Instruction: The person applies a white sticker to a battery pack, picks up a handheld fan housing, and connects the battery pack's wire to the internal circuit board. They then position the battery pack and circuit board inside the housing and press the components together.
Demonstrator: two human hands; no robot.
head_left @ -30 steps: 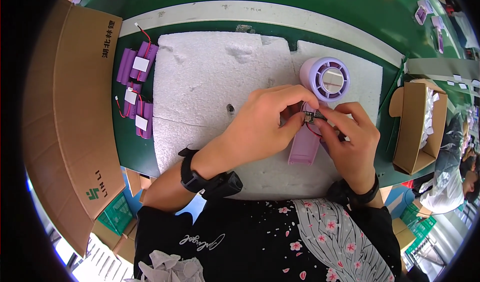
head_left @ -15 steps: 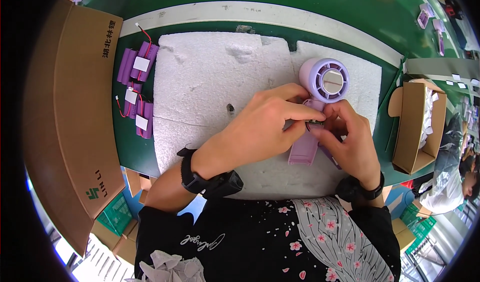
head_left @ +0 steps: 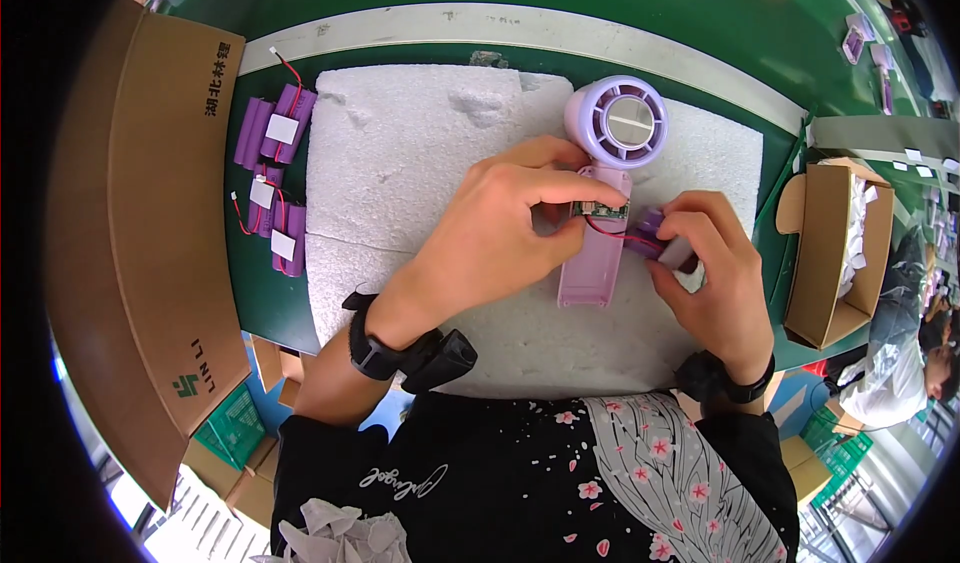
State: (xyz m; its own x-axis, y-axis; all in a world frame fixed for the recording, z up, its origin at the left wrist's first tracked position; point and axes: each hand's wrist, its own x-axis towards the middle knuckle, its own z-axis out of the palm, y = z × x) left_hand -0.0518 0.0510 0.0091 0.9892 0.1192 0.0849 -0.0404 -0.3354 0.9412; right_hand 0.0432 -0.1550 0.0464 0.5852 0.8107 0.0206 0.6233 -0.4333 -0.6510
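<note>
A lilac handheld fan (head_left: 632,121) lies on the foam, its round head away from me and its handle shell (head_left: 588,275) open. A small green circuit board (head_left: 612,209) sits across the upper part of the handle. My left hand (head_left: 485,218) is closed on the fan there, index finger over the board and thumb at the shell's left edge. Just right of the handle, my right hand (head_left: 725,278) grips a purple battery pack (head_left: 649,231) between thumb and fingers. Red and dark wires (head_left: 612,231) run from the board to the pack.
White foam sheets (head_left: 390,173) cover the green worktable (head_left: 270,303). Several purple battery packs (head_left: 283,138) with wires lie to the left, beside a large cardboard box (head_left: 160,223). On the right stands an open small carton (head_left: 815,263) with white pieces inside.
The fan has shifted left and slightly away from me. My right hand has moved off the board to the right and now holds the battery pack, with its wires stretched into view.
</note>
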